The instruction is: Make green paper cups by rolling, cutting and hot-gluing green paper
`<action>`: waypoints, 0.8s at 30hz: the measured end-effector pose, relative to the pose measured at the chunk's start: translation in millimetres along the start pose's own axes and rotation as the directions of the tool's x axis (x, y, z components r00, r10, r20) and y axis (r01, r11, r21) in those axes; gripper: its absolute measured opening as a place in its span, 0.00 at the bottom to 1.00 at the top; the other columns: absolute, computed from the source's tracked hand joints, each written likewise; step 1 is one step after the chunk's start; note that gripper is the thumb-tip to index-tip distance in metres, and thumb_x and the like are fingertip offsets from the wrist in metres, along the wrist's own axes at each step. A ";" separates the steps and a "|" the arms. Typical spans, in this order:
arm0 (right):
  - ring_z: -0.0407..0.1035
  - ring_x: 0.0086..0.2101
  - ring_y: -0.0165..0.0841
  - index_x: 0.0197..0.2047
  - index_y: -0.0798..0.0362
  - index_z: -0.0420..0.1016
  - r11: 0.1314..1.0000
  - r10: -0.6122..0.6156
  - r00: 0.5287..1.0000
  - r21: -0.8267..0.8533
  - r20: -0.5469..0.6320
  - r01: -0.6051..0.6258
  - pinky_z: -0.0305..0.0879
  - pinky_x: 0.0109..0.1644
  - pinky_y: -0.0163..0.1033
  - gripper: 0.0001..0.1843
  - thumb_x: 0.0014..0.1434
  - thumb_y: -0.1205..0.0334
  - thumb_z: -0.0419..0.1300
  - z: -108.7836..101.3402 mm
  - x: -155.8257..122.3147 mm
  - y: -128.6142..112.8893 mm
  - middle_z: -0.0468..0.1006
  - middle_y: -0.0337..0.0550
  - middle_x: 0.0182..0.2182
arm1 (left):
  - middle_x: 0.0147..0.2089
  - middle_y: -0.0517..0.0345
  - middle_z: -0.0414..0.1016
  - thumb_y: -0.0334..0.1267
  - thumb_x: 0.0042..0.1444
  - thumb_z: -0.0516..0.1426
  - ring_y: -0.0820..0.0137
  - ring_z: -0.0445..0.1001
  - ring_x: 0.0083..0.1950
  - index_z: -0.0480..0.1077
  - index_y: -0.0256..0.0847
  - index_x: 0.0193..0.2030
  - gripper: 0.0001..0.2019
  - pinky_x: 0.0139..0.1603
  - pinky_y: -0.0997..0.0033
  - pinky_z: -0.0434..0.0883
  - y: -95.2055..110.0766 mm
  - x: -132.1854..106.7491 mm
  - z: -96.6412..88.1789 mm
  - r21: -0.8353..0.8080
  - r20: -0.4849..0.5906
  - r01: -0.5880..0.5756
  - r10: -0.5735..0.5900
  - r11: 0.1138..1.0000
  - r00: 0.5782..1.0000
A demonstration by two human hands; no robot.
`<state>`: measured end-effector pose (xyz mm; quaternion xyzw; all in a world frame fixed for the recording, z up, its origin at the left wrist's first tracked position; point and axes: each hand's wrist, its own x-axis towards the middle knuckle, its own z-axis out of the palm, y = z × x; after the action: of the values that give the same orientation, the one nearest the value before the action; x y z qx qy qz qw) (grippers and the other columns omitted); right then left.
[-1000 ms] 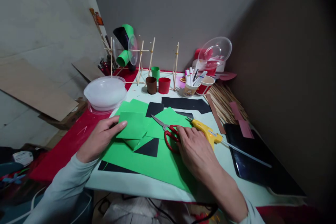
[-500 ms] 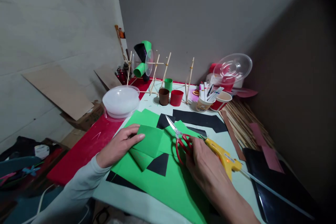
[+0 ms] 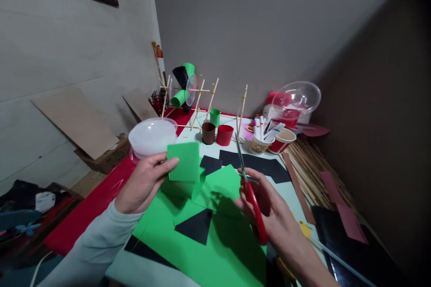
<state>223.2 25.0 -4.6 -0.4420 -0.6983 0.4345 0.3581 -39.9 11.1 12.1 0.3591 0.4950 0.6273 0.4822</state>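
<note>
My left hand [image 3: 143, 184] is closed on a green paper piece [image 3: 183, 163], thumb in front, and holds it raised above the table. A fold of green hangs behind and below it. In my right hand [image 3: 274, 202] are red-handled scissors [image 3: 255, 210], their blades pointing up and away, close together. The blades stand apart from the raised paper. Beneath both hands lies a large green sheet [image 3: 232, 251], with a black paper scrap [image 3: 196, 226] on it. My right forearm mostly hides a yellow glue gun [image 3: 305, 229].
Black strips [image 3: 256, 163] lie beyond the green sheets. Farther back stand brown [image 3: 208, 134], red [image 3: 225, 136] and green paper cups, thin stick frames and a cup of markers [image 3: 261, 143]. A clear plastic bowl [image 3: 153, 136] is at left; wooden sticks [image 3: 313, 166] are at right.
My left hand has lifted the green piece and turned it more upright. My right hand has raised the scissors and turned them upright, their blades now closer together. The view has tilted slightly up.
</note>
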 end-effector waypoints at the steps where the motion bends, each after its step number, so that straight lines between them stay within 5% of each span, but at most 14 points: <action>1: 0.67 0.26 0.29 0.57 0.49 0.70 0.992 0.051 0.997 0.110 0.050 -0.056 0.66 0.27 0.31 0.24 0.63 0.46 0.64 -1.9 0.2 -3.6 0.70 0.34 0.28 | 0.39 0.49 0.85 0.41 0.48 0.72 0.56 0.81 0.47 0.83 0.37 0.38 0.13 0.51 0.60 0.79 2.3 4.8 5.6 -0.061 -0.018 -0.006 0.005 0.998 1.000; 4: 0.56 0.22 0.25 0.50 0.48 0.77 0.914 0.102 0.975 0.369 0.196 -0.170 0.53 0.23 0.30 0.24 0.59 0.40 0.68 -5.3 0.1 -3.0 0.64 0.32 0.25 | 0.45 0.48 0.86 0.40 0.48 0.72 0.53 0.80 0.56 0.82 0.37 0.40 0.14 0.61 0.57 0.77 5.0 17.1 20.2 -0.203 -0.070 -0.038 0.024 0.978 0.997; 8: 0.64 0.24 0.30 0.46 0.46 0.80 0.851 0.046 0.955 0.489 0.293 -0.191 0.60 0.24 0.34 0.30 0.52 0.31 0.70 -5.4 0.7 6.8 0.73 0.39 0.28 | 0.46 0.46 0.87 0.35 0.48 0.71 0.50 0.80 0.59 0.82 0.35 0.40 0.12 0.64 0.52 0.77 0.0 22.6 29.2 -0.300 -0.113 -0.023 -0.011 0.954 0.994; 13: 0.67 0.23 0.30 0.44 0.48 0.81 0.721 0.182 0.897 0.566 0.403 -0.400 0.62 0.21 0.33 0.38 0.46 0.23 0.69 7.4 -7.1 -3.0 0.73 0.39 0.26 | 0.45 0.48 0.87 0.33 0.49 0.70 0.51 0.80 0.60 0.82 0.36 0.39 0.10 0.66 0.53 0.77 -7.6 19.4 32.0 -0.344 -0.139 0.013 -0.065 0.939 0.988; 18: 0.58 0.18 0.22 0.34 0.51 0.78 0.403 0.374 0.803 0.698 0.464 -0.592 0.49 0.18 0.25 0.25 0.55 0.35 0.70 24.7 -12.5 -10.0 0.65 0.33 0.19 | 0.47 0.50 0.86 0.30 0.51 0.67 0.51 0.80 0.61 0.80 0.38 0.48 0.16 0.67 0.53 0.76 -6.4 13.6 40.6 -0.369 -0.097 0.082 -0.126 0.926 0.987; 21: 0.56 0.17 0.22 0.34 0.50 0.78 0.341 0.333 0.777 0.700 0.534 -0.627 0.45 0.16 0.25 0.21 0.57 0.40 0.70 28.0 -11.1 -0.4 0.63 0.32 0.18 | 0.50 0.51 0.86 0.29 0.54 0.63 0.52 0.79 0.63 0.75 0.40 0.57 0.22 0.69 0.51 0.74 -3.6 11.0 45.7 -0.392 -0.059 0.168 -0.207 0.905 0.977; 24: 0.66 0.23 0.26 0.35 0.48 0.80 0.344 0.328 0.767 0.687 0.551 -0.641 0.60 0.21 0.27 0.15 0.54 0.48 0.75 25.9 -11.5 6.9 0.70 0.37 0.25 | 0.52 0.49 0.85 0.30 0.56 0.60 0.50 0.78 0.63 0.73 0.40 0.59 0.23 0.68 0.49 0.75 -2.3 9.6 48.5 -0.418 -0.014 0.267 -0.300 0.868 0.954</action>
<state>206.5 8.4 -21.9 -0.3214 -0.2740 0.8683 0.2603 3.0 33.8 21.9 0.1481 0.4174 0.6535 0.6138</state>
